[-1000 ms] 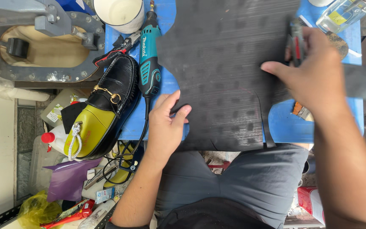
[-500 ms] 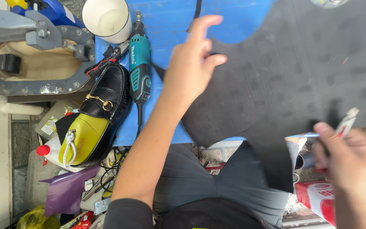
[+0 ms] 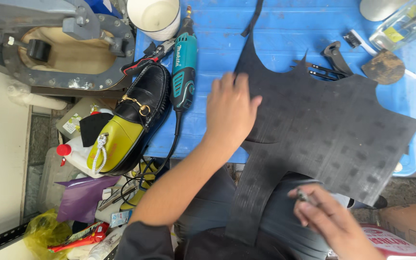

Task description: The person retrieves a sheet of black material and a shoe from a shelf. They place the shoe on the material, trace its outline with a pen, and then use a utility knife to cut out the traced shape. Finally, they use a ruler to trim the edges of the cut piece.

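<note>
A large black rubber sheet (image 3: 323,125) with a dimpled pattern and cut-out edges lies over a blue table (image 3: 217,29) and hangs down onto my lap. My left hand (image 3: 229,108) lies flat with spread fingers on the sheet's left edge. Below the table edge, over my lap, my right hand (image 3: 333,221) pinches a small thin tool (image 3: 304,195); only its tip shows. The right hand is just clear of the sheet's lower edge.
A black loafer on a yellow-green last (image 3: 131,120) and a teal rotary tool (image 3: 184,72) lie at the table's left edge. A white cup (image 3: 154,17), grey metal machine (image 3: 63,48), black pliers (image 3: 333,55), brown disc (image 3: 385,67) and glass bottle (image 3: 403,24) are around.
The sheet has turned and slid right across the table. My left hand came down from above it onto its left edge. My right hand dropped to my lap, holding the tool.
</note>
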